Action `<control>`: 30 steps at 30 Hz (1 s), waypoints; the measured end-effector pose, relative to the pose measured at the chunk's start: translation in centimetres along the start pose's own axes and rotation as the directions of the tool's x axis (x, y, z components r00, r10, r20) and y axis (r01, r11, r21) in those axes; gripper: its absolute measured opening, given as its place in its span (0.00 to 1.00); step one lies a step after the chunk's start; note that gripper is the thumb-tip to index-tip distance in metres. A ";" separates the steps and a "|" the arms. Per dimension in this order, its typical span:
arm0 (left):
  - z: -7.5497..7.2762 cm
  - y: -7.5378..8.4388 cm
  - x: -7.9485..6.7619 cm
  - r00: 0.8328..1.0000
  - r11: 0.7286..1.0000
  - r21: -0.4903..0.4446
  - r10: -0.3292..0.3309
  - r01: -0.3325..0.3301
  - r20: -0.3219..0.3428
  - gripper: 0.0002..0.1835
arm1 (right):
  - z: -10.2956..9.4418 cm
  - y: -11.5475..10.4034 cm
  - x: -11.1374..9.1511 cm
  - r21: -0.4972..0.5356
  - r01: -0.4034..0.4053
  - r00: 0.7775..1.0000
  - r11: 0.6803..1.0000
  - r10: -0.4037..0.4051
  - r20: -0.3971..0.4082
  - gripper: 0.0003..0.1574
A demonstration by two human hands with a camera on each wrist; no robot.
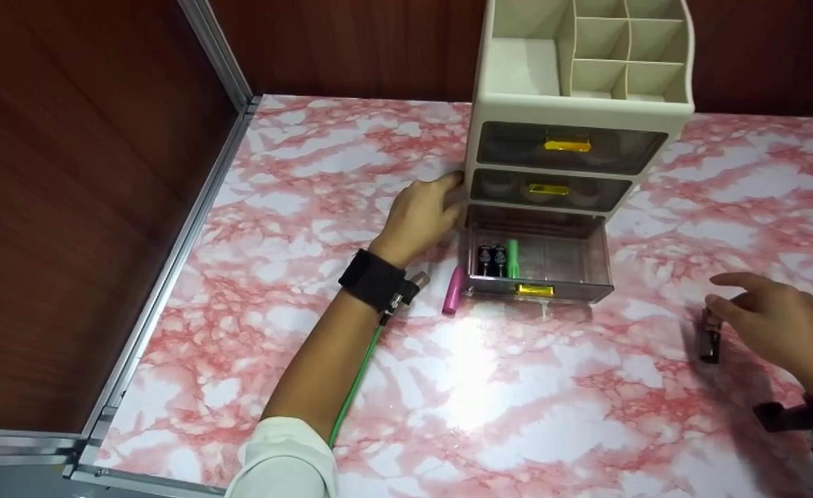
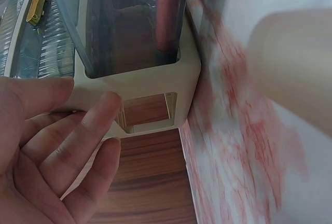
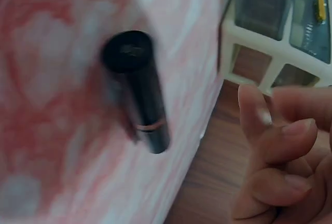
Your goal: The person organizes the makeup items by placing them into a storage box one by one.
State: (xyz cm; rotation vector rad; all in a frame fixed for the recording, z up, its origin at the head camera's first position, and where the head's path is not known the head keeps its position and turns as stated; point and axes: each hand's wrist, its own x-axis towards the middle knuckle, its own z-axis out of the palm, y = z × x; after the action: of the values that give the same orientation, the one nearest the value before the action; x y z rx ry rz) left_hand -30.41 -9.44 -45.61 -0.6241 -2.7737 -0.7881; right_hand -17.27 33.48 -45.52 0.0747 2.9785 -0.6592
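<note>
My left hand (image 1: 417, 218) rests its fingertips against the left side of a cream drawer organizer (image 1: 586, 114). In the left wrist view its fingers (image 2: 96, 112) are loosely bent and hold nothing. The clear bottom drawer (image 1: 565, 256) is pulled out, with two black tubes (image 1: 491, 260) and a green tube (image 1: 513, 259) inside. Just left of that drawer lies a pink tube (image 1: 453, 290). Over at the right, my right hand (image 1: 780, 325) hovers beside a black lipstick tube (image 1: 710, 339). In the right wrist view the lipstick stands apart from the loosely bent fingers (image 3: 288, 141).
Above the pulled-out drawer are two closed drawers with yellow handles (image 1: 567, 144), topped by open compartments (image 1: 600, 41). Brown panels (image 1: 88, 173) border the marbled pink and white table (image 1: 240, 360). A green cable (image 1: 356, 387) runs along the left forearm.
</note>
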 end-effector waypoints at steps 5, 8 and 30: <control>0.0 0.1 0.0 1.000 1.000 0.002 -0.011 0.011 0.010 0.22 | 0.5 1.7 0.2 -0.044 -0.022 0.998 0.999 0.024 0.064 0.37; 0.0 0.2 0.0 1.000 1.000 0.004 -0.016 0.016 0.014 0.22 | 0.7 2.7 0.4 -0.071 -0.012 0.996 0.997 0.018 0.085 0.36; 0.0 0.1 0.1 0.999 1.000 0.001 -0.028 0.028 0.022 0.23 | 1.6 1.2 2.5 -0.077 -0.040 0.978 0.996 0.055 0.201 0.39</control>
State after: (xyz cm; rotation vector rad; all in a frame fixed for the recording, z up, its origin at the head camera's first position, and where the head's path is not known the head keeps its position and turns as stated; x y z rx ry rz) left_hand -30.42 -9.30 -45.54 -0.5978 -2.8082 -0.7904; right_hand -19.58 33.95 -47.69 0.0683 2.7909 -0.5188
